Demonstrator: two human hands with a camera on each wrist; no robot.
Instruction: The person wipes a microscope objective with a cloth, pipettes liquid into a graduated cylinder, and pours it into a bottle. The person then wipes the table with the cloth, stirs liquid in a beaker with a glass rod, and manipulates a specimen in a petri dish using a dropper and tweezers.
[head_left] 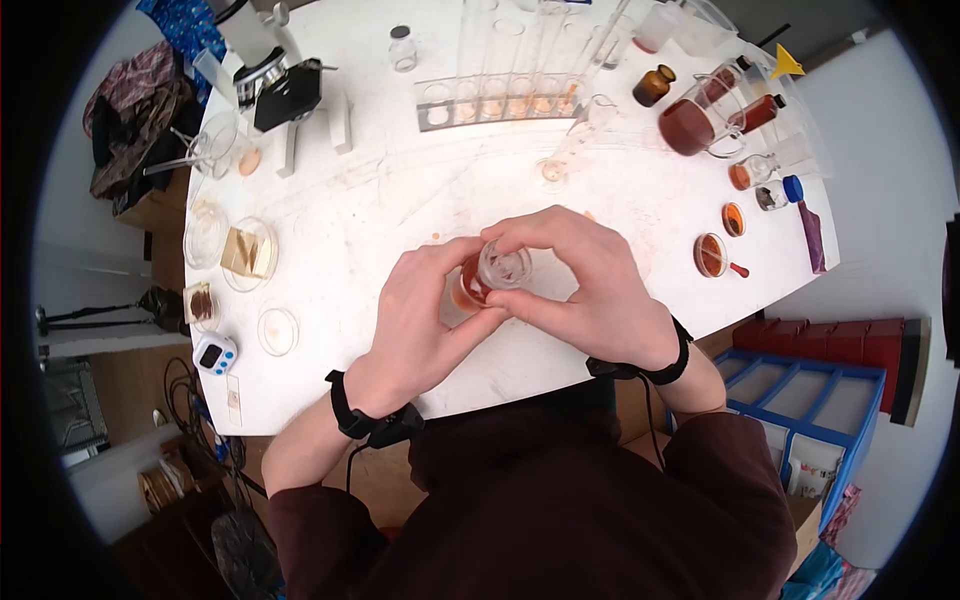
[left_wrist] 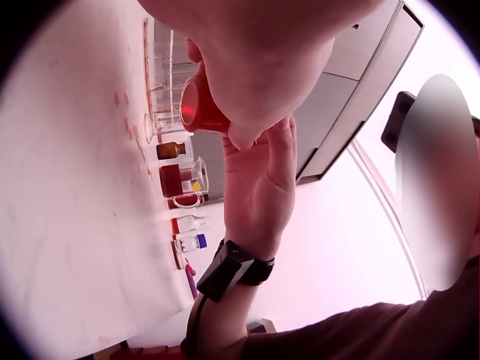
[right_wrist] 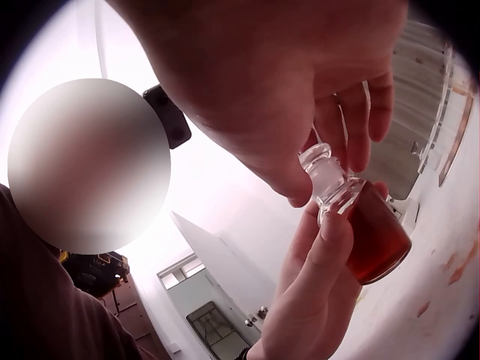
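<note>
Just above the white table (head_left: 370, 190), my left hand (head_left: 415, 305) grips a small clear glass bottle (right_wrist: 379, 234) partly filled with red liquid. The bottle tilts in the right wrist view, its base toward the table. A glass stopper (right_wrist: 327, 176) with a frosted stem sits at its neck. My right hand (head_left: 595, 270) pinches the stopper's top between thumb and fingers. From the left wrist, the bottle's red base (left_wrist: 196, 105) shows beneath the left hand, with the right hand (left_wrist: 259, 184) beyond.
Behind the hands stand a test tube rack (head_left: 500, 112) and a glass cylinder (head_left: 583, 135). A microscope (head_left: 288, 98) is at back left, a beaker of dark red liquid (head_left: 686, 128) at back right. Petri dishes (head_left: 278, 331) and a timer (head_left: 214, 353) lie along the left side.
</note>
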